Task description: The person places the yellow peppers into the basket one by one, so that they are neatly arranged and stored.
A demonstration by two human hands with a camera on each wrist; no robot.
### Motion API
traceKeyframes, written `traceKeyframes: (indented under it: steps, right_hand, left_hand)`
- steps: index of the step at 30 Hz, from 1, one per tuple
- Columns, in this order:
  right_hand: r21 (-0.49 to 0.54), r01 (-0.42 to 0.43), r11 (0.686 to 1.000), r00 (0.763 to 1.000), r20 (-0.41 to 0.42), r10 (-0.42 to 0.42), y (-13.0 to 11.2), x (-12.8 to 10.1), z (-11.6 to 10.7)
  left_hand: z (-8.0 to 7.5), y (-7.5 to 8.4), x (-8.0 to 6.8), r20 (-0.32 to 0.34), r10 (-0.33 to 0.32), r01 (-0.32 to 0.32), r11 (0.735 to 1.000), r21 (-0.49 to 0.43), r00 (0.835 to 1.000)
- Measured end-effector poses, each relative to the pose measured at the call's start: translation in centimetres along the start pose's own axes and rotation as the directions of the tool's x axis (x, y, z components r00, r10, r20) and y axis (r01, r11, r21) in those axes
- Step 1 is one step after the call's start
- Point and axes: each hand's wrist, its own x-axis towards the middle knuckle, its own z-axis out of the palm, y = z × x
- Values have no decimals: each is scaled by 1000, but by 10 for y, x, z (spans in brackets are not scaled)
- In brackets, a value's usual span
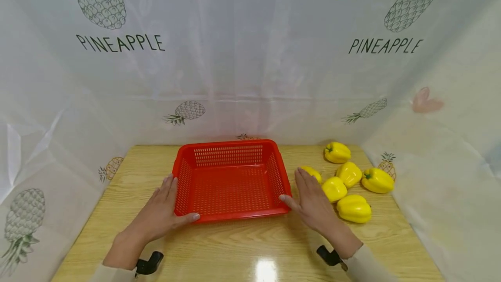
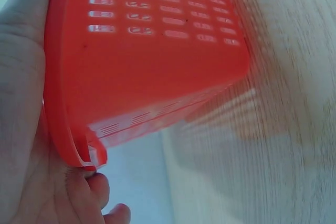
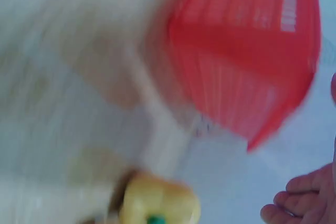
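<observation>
A red plastic basket (image 1: 231,217) with slotted sides stands upright on the wooden table, and its inside holds nothing. My left hand (image 1: 156,212) lies against its left side at the near corner, fingers straight along the side and thumb by the near rim. In the left wrist view the palm (image 2: 23,103) meets the basket rim (image 2: 58,87). By the right side, my right hand (image 1: 313,201) has its fingers extended and thumb spread near the corner. The right wrist view shows a gap between the fingers (image 3: 302,198) and the blurred basket (image 3: 236,51).
Several yellow bell peppers (image 1: 354,208) lie on the table (image 1: 235,247) to the right, one of them (image 1: 312,173) partly behind my right hand. A white curtain (image 1: 250,64) printed with pineapples hangs behind the table and along both sides.
</observation>
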Motion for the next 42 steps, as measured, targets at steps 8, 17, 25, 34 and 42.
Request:
traceKeyframes:
  steps: [8,17,25,34,42]
  right_hand:
    - [-333,-29,942,956,-285,-71,65,-9,-18]
    - [-437,-144,888,965,-262,28,97,-15,-4]
    - [-442,-212,872,974,-166,152,100,-15,1]
    - [-391,-93,916,995,-60,75,114,-16,1]
    - [-411,8,912,998,62,19,124,-14,-7]
  left_hand:
    - [-2,-1,-3,1,-15,15,1000,-14,1000]
    - [-3,-1,-4,-4,-6,6,1000,-13,1000]
    - [-2,-1,-1,-6,6,-6,1000,-22,1000]
    - [-1,-3,-1,0,2,-2,1000,-24,1000]
    - [0,-1,0,-2,16,-16,1000,-19,1000]
